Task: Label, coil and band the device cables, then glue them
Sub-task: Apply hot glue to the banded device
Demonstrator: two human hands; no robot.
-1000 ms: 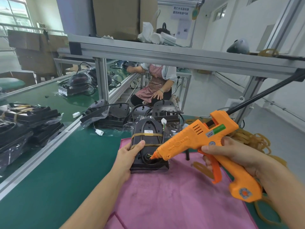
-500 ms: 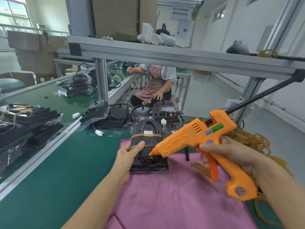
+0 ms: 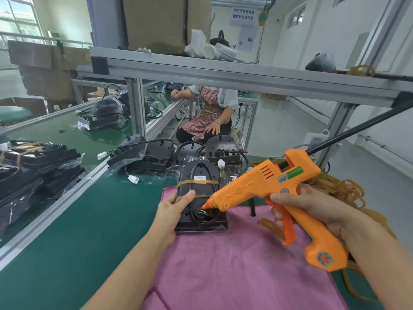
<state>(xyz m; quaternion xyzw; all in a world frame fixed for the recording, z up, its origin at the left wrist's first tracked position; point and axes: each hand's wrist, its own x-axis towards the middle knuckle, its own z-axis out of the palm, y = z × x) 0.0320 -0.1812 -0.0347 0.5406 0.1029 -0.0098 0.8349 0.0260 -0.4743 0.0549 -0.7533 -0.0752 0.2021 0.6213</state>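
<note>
A black device (image 3: pixel 197 191) lies on the pink cloth (image 3: pixel 234 269), its cable coiled on top under two tan rubber bands, with a small white label near the far band. My left hand (image 3: pixel 173 211) grips the device's left side, thumb on the near band. My right hand (image 3: pixel 312 209) holds the orange glue gun (image 3: pixel 268 191) by its handle, fingers behind the trigger. The gun's nozzle tip touches the coloured wires (image 3: pixel 202 212) at the cable hole near the device's front end.
More black devices (image 3: pixel 161 157) with loose cables and white connectors sit beyond the cloth. Banded, bagged devices (image 3: pixel 33 166) are stacked at the left on the green belt. A heap of rubber bands (image 3: pixel 344 191) lies at the right. A seated person (image 3: pixel 210 115) is behind the frame.
The glue gun has moved a little left and down, bringing its nozzle onto the wires at the cable hole. My left hand has kept its hold on the device.
</note>
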